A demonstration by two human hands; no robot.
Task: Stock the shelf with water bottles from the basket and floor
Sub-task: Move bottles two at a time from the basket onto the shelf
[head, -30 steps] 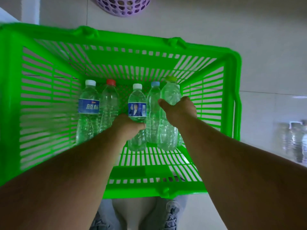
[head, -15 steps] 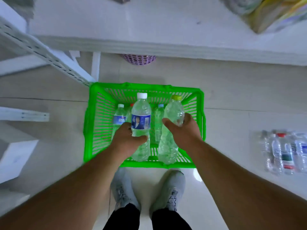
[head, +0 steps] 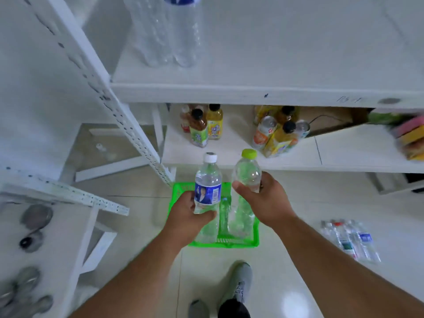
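Note:
My left hand [head: 187, 216] grips a clear water bottle with a white cap and a blue label [head: 207, 191], held upright. My right hand [head: 263, 200] grips a clear bottle with a lime-green cap [head: 246, 177], also upright. Both bottles hang above the green basket [head: 229, 243] on the floor, which my hands mostly hide. A pack of water bottles [head: 351, 239] lies on the floor to the right. The white upper shelf [head: 275, 65] carries tall clear bottles [head: 169, 31] at its left end.
The lower shelf [head: 344, 154] holds juice bottles [head: 204, 125], cans and drink packs [head: 275, 131], and coloured packets [head: 410, 138] at the right. A perforated white upright [head: 110, 99] slants left of the shelves. A side shelf [head: 68, 237] holds round tins [head: 36, 216]. My shoe [head: 238, 281] stands below.
I have lifted both bottles up out of the basket, and the view has risen from inside the basket to take in the shelves.

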